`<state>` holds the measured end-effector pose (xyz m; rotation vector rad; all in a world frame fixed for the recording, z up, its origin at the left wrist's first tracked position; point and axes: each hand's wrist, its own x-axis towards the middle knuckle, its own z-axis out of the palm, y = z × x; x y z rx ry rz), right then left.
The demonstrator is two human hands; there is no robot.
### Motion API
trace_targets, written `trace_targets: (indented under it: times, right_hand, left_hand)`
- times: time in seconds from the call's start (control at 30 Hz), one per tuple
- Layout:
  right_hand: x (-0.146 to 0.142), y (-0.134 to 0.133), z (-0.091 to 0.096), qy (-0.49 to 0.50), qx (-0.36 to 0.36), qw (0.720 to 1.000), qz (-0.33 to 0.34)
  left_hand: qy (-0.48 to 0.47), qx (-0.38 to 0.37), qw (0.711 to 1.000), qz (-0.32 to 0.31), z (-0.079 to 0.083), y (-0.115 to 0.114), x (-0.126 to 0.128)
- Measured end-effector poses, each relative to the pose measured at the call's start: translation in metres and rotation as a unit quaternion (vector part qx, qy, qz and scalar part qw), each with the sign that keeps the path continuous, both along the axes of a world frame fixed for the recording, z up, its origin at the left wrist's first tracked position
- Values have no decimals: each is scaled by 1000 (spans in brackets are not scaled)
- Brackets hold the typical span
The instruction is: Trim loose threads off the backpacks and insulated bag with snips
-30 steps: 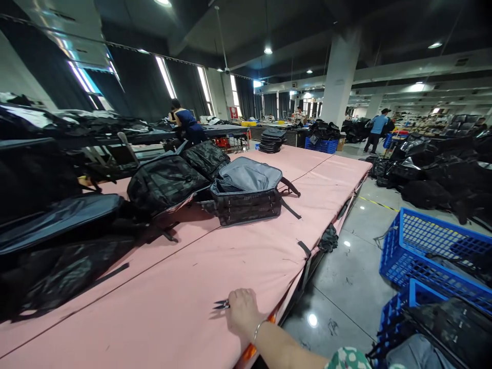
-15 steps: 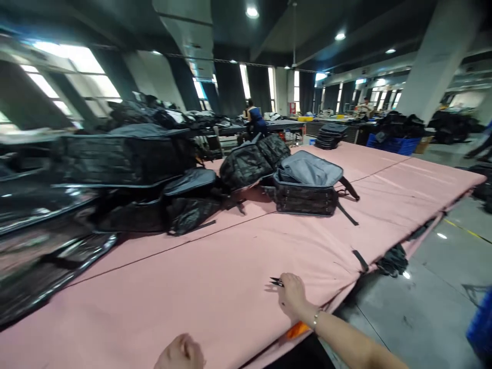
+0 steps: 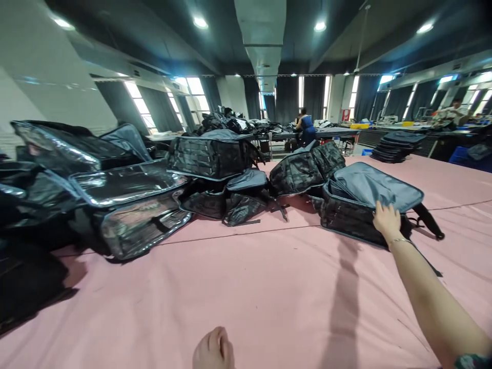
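Observation:
My right hand [image 3: 387, 220] reaches out to the open camouflage backpack [image 3: 355, 220] on the right of the table. Its fingers are bent over the near rim of the bag, beside the grey lining [image 3: 374, 184], and grip there. The bag lies with its opening up, and a black strap [image 3: 430, 221] hangs off its right side. No snips show in or near this hand. Low in the middle, my left hand [image 3: 215, 349] is curled into a loose fist above the pink table cover [image 3: 261, 287], with nothing visible in it.
More camouflage backpacks [image 3: 215, 156] are heaped along the far side. Bags with silvery lining [image 3: 126, 182] lie open at left, a black one [image 3: 26, 287] nearer. A stack of dark panels [image 3: 395, 146] sits at back right. A person in blue [image 3: 307, 128] is farther off.
My view has swung left. My right hand, which held small black thread snips over the table, has moved forward onto the open backpack's rim. The left hand stays curled low in view.

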<state>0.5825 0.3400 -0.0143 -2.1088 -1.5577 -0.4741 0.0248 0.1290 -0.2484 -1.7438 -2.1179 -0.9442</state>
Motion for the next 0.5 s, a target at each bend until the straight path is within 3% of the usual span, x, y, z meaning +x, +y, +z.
trace_targets:
  times: [0.1, 0.23, 0.37, 0.5]
  right_hand:
    - [-5, -25, -43, -17, -43, 999, 28]
    - [-47, -87, -104, -41, -53, 993, 95]
    - [-85, -161, -129, -30, -33, 988, 151]
    - [-102, -245, -151, 8, -20, 977, 211]
  left_hand:
    - [-15, -8, 1000, -3, 3, 0, 2]
    - [-18, -20, 1000, -16, 15, -1, 5]
    - [-23, -21, 999, -14, 25, -2, 9]
    - [-11, -21, 1000, -14, 33, -6, 15]
